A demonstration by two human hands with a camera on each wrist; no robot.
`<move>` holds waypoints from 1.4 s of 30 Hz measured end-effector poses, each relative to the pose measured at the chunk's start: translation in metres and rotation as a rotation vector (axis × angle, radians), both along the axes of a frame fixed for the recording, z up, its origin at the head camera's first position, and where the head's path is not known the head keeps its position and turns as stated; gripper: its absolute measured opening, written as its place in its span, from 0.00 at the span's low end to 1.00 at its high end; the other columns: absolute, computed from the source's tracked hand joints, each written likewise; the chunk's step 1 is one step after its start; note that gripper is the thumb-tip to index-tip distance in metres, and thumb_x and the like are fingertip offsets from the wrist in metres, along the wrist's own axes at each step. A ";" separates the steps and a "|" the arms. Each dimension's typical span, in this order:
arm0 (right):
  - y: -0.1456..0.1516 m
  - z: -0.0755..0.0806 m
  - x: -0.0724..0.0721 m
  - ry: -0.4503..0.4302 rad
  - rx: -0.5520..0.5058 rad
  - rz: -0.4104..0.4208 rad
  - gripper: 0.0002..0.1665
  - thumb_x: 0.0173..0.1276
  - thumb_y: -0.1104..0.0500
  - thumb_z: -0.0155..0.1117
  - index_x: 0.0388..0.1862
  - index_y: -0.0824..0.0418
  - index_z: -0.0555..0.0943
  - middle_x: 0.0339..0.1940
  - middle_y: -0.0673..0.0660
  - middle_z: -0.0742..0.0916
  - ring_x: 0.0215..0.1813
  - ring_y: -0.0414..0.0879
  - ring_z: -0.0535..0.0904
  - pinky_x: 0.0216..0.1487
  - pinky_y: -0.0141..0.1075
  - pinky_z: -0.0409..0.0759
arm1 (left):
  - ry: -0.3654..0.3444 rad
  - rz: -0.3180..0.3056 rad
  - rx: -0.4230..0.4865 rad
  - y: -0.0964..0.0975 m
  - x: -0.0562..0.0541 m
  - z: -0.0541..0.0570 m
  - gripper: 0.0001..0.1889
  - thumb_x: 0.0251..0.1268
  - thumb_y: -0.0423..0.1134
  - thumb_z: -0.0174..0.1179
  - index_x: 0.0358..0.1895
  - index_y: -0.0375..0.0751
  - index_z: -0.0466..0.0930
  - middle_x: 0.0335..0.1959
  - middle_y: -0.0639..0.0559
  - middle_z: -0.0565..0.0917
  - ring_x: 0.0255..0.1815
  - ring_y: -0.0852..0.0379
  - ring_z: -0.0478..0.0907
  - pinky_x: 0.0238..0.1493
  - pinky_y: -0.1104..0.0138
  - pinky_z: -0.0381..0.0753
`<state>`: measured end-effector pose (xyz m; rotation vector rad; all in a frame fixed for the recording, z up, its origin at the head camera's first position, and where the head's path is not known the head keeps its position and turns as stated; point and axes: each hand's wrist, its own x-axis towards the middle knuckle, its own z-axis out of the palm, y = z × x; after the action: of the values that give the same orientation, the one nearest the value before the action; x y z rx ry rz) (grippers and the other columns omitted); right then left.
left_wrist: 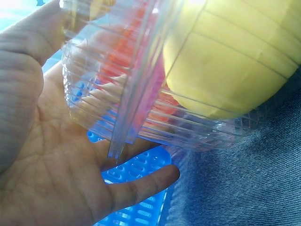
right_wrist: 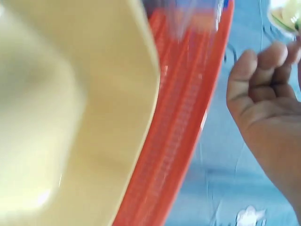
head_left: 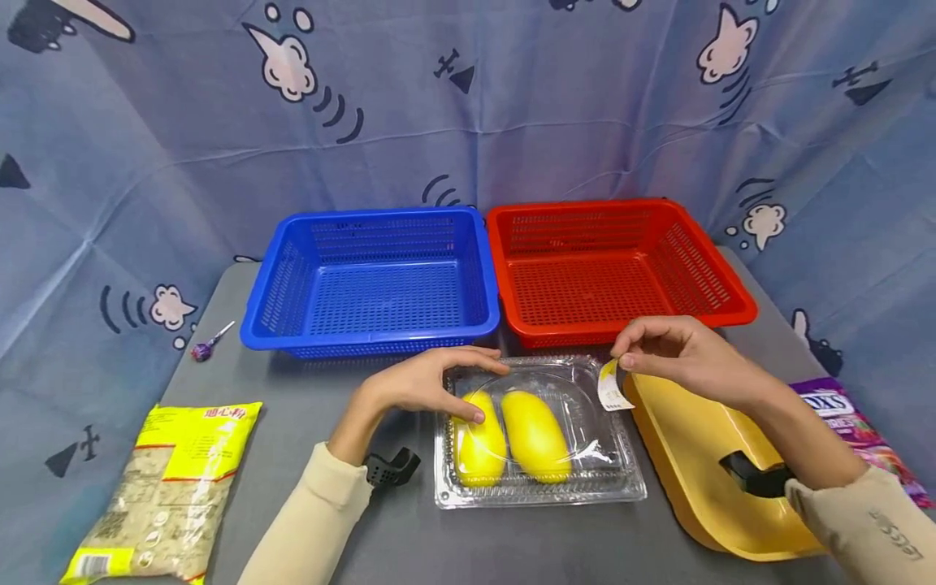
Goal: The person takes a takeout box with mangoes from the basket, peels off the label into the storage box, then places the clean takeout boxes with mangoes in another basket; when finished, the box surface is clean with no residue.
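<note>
A clear plastic clamshell box (head_left: 592, 491) holds two yellow mangoes (head_left: 537, 436), side by side beneath its lid. My left hand (head_left: 424, 380) rests at the box's left end, thumb over the lid and fingers along the far side. In the left wrist view, the little finger of that hand (left_wrist: 51, 141) extends straight beside the ribbed plastic wall. Between thumb and fingertips, my right hand (head_left: 680, 353) pinches a white and yellow sticker label (head_left: 611, 388) near the box's far right corner. The label (right_wrist: 284, 14) is only partly visible in the right wrist view.
Behind the box stand a blue basket (head_left: 369, 337) and a red basket (head_left: 629, 325). A yellow basin (head_left: 695, 455) sits under my right forearm, with a purple snack bag (head_left: 841, 422) beyond it. At left lie a pasta bag (head_left: 171, 479) and a lollipop (head_left: 203, 349).
</note>
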<state>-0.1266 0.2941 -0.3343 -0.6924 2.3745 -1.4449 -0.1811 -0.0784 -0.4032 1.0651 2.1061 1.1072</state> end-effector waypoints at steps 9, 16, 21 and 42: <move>0.065 -0.005 0.012 -0.011 0.158 -0.086 0.08 0.72 0.69 0.62 0.48 0.65 0.81 0.35 0.50 0.85 0.35 0.44 0.80 0.37 0.32 0.81 | -0.003 0.002 0.001 0.000 0.000 -0.001 0.34 0.57 0.48 0.75 0.69 0.66 0.76 0.80 0.56 0.66 0.82 0.56 0.58 0.79 0.47 0.61; 0.102 -0.033 0.013 -0.098 0.266 -0.224 0.08 0.75 0.66 0.61 0.50 0.68 0.80 0.34 0.52 0.87 0.36 0.45 0.83 0.39 0.29 0.83 | -0.011 0.002 -0.009 0.001 0.000 -0.001 0.34 0.58 0.48 0.75 0.69 0.66 0.76 0.80 0.56 0.66 0.82 0.56 0.58 0.79 0.47 0.61; 0.105 -0.047 0.012 -0.126 0.313 -0.233 0.12 0.74 0.65 0.61 0.53 0.70 0.79 0.35 0.55 0.89 0.37 0.46 0.84 0.41 0.28 0.83 | -0.010 0.000 -0.005 0.000 0.000 0.001 0.34 0.58 0.48 0.75 0.69 0.66 0.76 0.80 0.56 0.65 0.82 0.55 0.58 0.79 0.46 0.60; 0.091 -0.077 0.009 -0.051 0.270 -0.239 0.15 0.68 0.71 0.65 0.51 0.76 0.77 0.30 0.48 0.85 0.27 0.44 0.79 0.25 0.34 0.80 | -0.001 -0.001 -0.004 0.001 -0.002 -0.003 0.34 0.57 0.48 0.75 0.69 0.66 0.76 0.80 0.57 0.65 0.82 0.58 0.57 0.79 0.48 0.60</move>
<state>-0.1172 0.3847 -0.4117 -0.3100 2.6137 -1.1730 -0.1832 -0.0777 -0.4066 1.0636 2.1057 1.1024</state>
